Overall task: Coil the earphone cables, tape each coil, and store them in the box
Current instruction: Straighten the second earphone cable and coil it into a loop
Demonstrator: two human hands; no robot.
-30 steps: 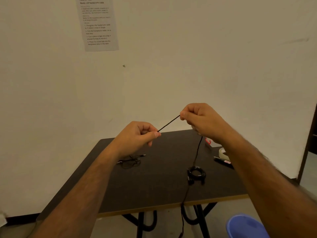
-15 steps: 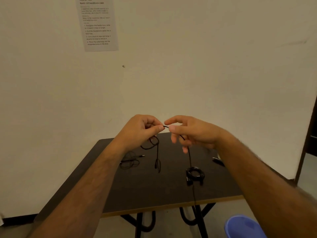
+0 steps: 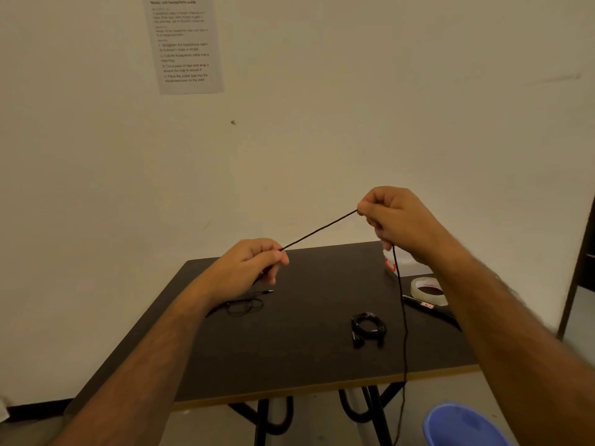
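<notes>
A black earphone cable (image 3: 320,230) is stretched taut between my hands above the dark table (image 3: 306,358). My left hand (image 3: 249,263) pinches its lower end. Higher and to the right, my right hand (image 3: 394,218) grips it, and the rest of the cable hangs down past the table's front edge. A coiled black earphone (image 3: 368,328) lies on the table right of centre. A loose, thinner earphone cable (image 3: 244,305) lies under my left wrist. A clear tape roll (image 3: 428,289) and a dark pen-like tool (image 3: 429,309) sit at the right edge.
Something white with a red part (image 3: 391,265) shows behind my right hand, mostly hidden. A blue plastic tub (image 3: 463,426) stands on the floor at the lower right. An instruction sheet (image 3: 185,43) hangs on the wall behind the table.
Half a second ago my hands were close together with a small loop hanging below the left. My right hand has since pulled up and to the right, drawing the cable taut.
</notes>
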